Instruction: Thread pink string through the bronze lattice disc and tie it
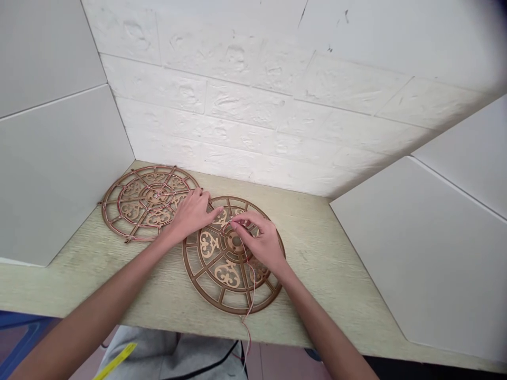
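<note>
Two round, bronze-coloured openwork discs with scrollwork panels lie flat on the shelf. The left disc (122, 211) is wound with thin pinkish wire across its spokes and hub. The right disc (209, 290) has a bare central hub (236, 242). My left hand (192, 214) rests flat with fingers apart on the right disc's upper left rim, next to the left disc. My right hand (257, 240) is over the hub, its fingertips pinched on a thin pinkish wire (250, 295). That wire hangs across the disc and over the shelf's front edge.
The pale wood-grain shelf (325, 274) is boxed in by a white brick-textured back wall (253, 105) and grey side panels (51, 174) (428, 248). Below the shelf's front edge are grey trousers (158, 353), a yellow strip (116, 361) and a black cable (202, 367).
</note>
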Demonstrator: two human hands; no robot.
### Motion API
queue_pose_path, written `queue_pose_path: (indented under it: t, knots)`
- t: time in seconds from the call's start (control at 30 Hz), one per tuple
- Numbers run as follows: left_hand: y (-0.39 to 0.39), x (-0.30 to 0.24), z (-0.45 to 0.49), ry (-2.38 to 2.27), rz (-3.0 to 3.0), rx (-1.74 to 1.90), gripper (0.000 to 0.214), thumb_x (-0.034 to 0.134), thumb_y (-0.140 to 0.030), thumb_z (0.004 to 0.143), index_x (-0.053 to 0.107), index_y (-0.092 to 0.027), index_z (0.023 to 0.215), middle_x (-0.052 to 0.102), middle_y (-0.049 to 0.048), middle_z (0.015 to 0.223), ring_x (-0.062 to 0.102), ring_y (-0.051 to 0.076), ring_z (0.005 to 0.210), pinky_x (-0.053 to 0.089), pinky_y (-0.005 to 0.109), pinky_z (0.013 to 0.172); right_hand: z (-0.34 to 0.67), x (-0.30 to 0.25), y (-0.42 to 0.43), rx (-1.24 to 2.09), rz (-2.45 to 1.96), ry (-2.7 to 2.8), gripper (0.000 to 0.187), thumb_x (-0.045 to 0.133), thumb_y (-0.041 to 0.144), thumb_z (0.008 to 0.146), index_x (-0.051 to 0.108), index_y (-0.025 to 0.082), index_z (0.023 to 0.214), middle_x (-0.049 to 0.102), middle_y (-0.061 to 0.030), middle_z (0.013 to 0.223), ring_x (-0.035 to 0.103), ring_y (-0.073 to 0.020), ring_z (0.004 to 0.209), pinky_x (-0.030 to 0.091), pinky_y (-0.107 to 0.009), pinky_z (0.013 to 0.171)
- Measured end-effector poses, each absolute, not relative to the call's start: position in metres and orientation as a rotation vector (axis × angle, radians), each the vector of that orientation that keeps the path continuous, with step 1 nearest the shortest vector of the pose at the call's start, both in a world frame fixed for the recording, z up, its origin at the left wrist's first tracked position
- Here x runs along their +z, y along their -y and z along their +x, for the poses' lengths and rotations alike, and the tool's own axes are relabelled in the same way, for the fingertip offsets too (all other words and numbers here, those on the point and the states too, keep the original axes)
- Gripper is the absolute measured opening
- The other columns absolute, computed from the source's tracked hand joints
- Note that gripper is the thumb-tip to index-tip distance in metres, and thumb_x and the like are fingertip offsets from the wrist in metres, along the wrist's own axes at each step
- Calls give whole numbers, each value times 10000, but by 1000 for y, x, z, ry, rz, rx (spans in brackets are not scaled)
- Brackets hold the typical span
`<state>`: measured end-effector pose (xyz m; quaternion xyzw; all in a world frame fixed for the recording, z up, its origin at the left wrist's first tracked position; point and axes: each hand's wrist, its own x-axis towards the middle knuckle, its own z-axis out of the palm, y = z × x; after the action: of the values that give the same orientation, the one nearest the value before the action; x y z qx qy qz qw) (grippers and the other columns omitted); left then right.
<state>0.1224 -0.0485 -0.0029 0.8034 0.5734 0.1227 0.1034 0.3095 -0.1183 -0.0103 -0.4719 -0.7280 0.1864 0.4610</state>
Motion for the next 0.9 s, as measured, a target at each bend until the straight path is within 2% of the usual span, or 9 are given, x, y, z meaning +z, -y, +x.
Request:
queue_pose_path:
  t: [0.13, 0.27, 0.43, 0.6, 0.77, 0.9]
  knots:
    - [48, -3, 122, -1685, 2364, 290, 518, 425, -607, 954, 571, -129, 1090, 591, 143, 1141, 607, 307, 1049, 497, 399, 869, 311, -6, 118, 643, -1179, 1722, 109, 657, 301, 866, 717, 212, 849, 739, -38, 861, 675, -181, 799, 538, -325, 745]
    - [50, 0, 123, -1687, 2358, 273, 528, 386, -589, 978, 555, -109, 1123, 602, 165, 1144, 616, 311, 1045, 497, 391, 845, 312, -6, 117, 934, -1165, 1695, 127, 715, 334, 825, 724, 208, 840, 721, -28, 814, 648, -156, 718, 517, -295, 664]
    - [50, 3, 123, -1676, 2308, 301, 477, 426, -535, 985, 523, -121, 1203, 647, 144, 1089, 639, 300, 1013, 495, 374, 834, 314, -12, 113, 1176, -1126, 1349, 262, 795, 411, 751, 694, 193, 856, 750, -58, 916, 679, -157, 770, 535, -290, 686]
    - [46, -2, 120, -1642, 2353, 418, 419, 484, -470, 974, 550, -160, 1247, 612, 115, 1237, 583, 294, 1161, 481, 405, 956, 315, -12, 111, 1314, -1131, 1190, 317, 807, 426, 730, 639, 184, 848, 755, -77, 988, 698, -160, 795, 531, -277, 675]
    - [43, -8, 117, -1566, 2434, 459, 386, 527, -401, 961, 585, -171, 1265, 590, 106, 1261, 504, 284, 1240, 445, 409, 1048, 316, -16, 109, 1312, -1174, 1168, 303, 789, 385, 714, 598, 187, 842, 727, -30, 833, 638, -118, 674, 473, -234, 595]
    - [42, -7, 116, -1433, 2501, 596, 337, 533, -350, 959, 613, -189, 1245, 582, 94, 1246, 501, 258, 1232, 429, 390, 1074, 318, -21, 106, 1270, -1187, 1190, 307, 737, 348, 729, 576, 201, 944, 709, -9, 785, 587, -113, 613, 451, -239, 573]
